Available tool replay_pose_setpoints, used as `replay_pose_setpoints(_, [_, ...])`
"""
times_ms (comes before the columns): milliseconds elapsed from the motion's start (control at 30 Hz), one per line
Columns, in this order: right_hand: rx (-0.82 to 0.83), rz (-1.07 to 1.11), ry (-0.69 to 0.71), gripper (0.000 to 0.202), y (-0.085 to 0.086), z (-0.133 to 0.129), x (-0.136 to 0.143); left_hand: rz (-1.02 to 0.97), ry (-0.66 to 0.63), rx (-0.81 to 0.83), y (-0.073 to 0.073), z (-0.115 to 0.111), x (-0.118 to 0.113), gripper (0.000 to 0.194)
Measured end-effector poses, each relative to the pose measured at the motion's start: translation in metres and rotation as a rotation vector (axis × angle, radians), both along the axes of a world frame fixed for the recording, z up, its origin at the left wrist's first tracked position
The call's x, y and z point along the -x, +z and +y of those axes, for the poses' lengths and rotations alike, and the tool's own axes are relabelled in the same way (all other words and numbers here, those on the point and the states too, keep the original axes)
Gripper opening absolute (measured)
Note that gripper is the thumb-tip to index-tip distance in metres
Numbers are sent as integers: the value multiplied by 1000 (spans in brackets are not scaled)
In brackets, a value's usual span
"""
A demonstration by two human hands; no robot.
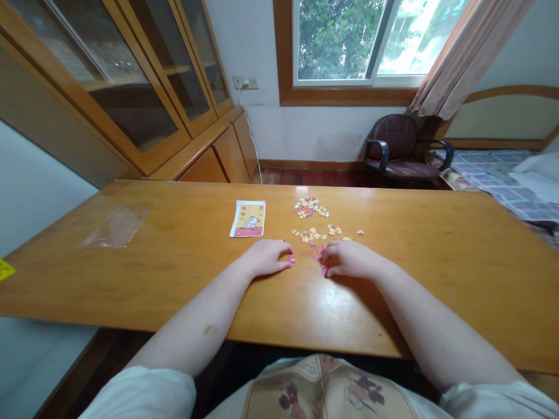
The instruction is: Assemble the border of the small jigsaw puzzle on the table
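Note:
My left hand [271, 258] rests on the wooden table, its fingers closed on a small pink puzzle piece [291, 260]. To its right, my right hand [347, 259] has thumb and fingers pinched at another pink piece [324, 271] lying on the tabletop. More pink pieces [319, 252] touch its fingertips. Beyond the hands lie scattered yellow pieces [311, 234], and farther back is a mixed heap of yellow and pink pieces [307, 208]. A picture card [248, 219] showing a white animal on yellow and pink lies behind my left hand.
The wooden table [183, 273] spans the view. A clear plastic bag [117, 227] lies at its left, and a yellow item [6, 269] shows at the left edge. Past the table are a cabinet [205, 145], an armchair [395, 145] and a bed [498, 171].

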State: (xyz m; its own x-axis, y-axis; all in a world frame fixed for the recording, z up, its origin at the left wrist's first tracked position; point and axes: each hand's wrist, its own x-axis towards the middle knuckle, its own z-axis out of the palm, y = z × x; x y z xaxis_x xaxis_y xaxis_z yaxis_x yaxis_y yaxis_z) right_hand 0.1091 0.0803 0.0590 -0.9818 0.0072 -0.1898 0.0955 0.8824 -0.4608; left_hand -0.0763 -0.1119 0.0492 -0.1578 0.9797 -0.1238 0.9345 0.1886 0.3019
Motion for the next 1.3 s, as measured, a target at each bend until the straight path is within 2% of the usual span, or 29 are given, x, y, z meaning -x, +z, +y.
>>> replay_pose_setpoints(267, [-16, -55, -15, 11, 1, -2, 1, -18, -12, 33, 1, -1, 2, 28])
replay_pose_setpoints(500, [-49, -78, -74, 17, 6, 5, -2, -41, -2, 23, 5, -2, 2, 32])
replay_pose_setpoints(800, [-115, -124, -105, 14, 2, 8, -3, -52, -15, 59, 7, -2, 1, 30])
replay_pose_setpoints(933, [-154, -24, -116, 19, 3, 10, -3, -60, -10, 52, 8, -2, 1, 33])
replay_pose_setpoints(1133, [-254, 158, -63, 25, -11, 4, 5, -22, 10, -15, 5, 0, 1, 28])
replay_pose_setpoints(1300, [-273, 175, -55, 29, -23, -16, 17, 43, -89, -61, -1, 5, -8, 26])
